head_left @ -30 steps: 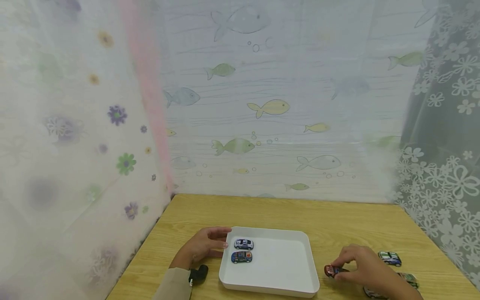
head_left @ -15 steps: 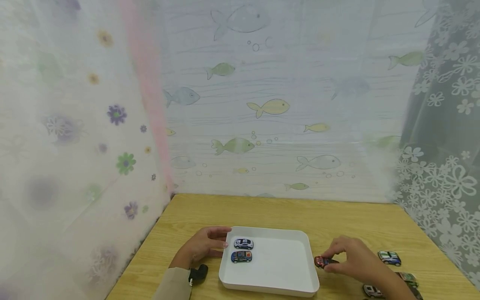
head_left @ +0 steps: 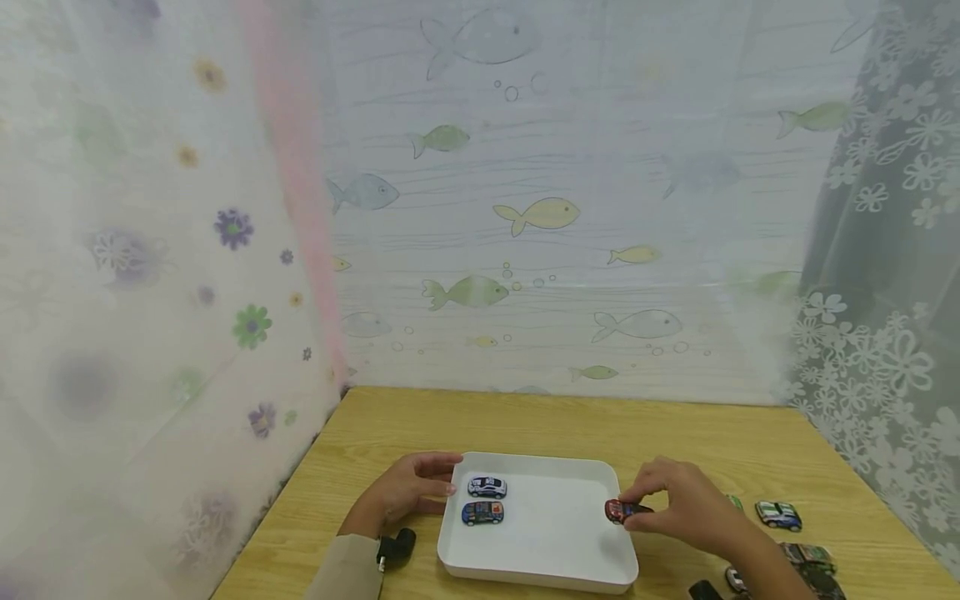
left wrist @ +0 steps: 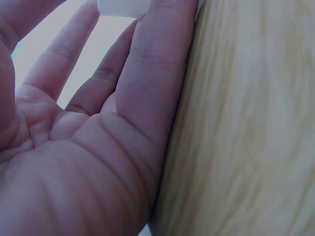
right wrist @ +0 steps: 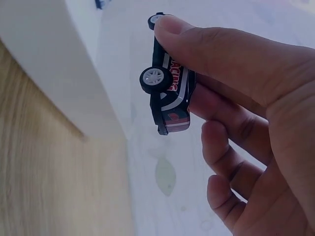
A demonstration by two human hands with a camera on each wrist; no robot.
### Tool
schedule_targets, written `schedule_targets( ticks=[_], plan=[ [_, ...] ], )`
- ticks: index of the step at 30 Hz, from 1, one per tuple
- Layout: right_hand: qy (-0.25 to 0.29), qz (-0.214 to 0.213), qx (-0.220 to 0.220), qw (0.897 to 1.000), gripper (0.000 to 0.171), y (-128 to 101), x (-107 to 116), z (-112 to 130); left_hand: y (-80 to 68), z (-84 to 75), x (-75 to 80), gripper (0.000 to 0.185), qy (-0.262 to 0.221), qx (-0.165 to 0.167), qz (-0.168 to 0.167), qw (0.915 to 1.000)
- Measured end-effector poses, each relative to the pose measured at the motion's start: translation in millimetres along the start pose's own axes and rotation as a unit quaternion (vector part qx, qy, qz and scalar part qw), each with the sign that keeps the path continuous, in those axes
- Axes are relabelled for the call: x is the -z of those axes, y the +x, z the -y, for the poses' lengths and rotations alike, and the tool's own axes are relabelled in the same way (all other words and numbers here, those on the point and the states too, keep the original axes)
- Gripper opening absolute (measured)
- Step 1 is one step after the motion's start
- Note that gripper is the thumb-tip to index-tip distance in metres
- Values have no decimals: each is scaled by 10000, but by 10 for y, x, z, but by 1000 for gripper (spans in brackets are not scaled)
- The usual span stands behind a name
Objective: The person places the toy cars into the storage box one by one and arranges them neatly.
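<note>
My right hand [head_left: 686, 507] pinches a dark red and black toy car [head_left: 616, 511] between thumb and fingers, over the right rim of a white rectangular tray [head_left: 551, 533]. In the right wrist view the toy car [right wrist: 170, 96] shows white-spoked wheels and lettering on its side, with the other fingers loosely bent below. My left hand [head_left: 408, 487] lies against the tray's left side, fingers extended; in the left wrist view its fingertips reach the tray wall [left wrist: 123, 7]. Inside the tray's left part sit a white-and-dark toy car [head_left: 487, 487] and a blue one [head_left: 483, 512], side by side.
Right of the tray, a green, white and blue toy car [head_left: 778, 515] stands on the wooden table [head_left: 555, 421]. Several more, including a green one [head_left: 810, 556], sit near and partly behind my right forearm. Patterned curtains [head_left: 540, 250] enclose the back and sides.
My right hand has carried the red toy car leftward and up from the table beside the tray to over its right rim. The left hand and tray have stayed in place.
</note>
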State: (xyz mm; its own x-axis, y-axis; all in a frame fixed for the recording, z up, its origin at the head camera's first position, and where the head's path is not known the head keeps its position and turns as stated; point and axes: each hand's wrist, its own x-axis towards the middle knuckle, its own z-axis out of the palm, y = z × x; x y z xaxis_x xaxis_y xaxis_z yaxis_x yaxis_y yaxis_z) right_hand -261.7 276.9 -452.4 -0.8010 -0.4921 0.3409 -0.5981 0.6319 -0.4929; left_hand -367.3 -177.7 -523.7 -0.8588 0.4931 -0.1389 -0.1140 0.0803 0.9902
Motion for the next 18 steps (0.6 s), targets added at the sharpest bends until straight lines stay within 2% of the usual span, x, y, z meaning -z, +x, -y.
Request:
schedule_targets(
  ticks=[9, 18],
  plan=[
    [-28, -135, 109, 9998, 23, 171, -9, 83, 0, 6, 13, 58, 5, 1, 17, 10000],
    [222, -195, 334, 9990, 23, 329, -42, 181, 14, 6, 22, 57, 55, 2, 34, 10000]
  ],
)
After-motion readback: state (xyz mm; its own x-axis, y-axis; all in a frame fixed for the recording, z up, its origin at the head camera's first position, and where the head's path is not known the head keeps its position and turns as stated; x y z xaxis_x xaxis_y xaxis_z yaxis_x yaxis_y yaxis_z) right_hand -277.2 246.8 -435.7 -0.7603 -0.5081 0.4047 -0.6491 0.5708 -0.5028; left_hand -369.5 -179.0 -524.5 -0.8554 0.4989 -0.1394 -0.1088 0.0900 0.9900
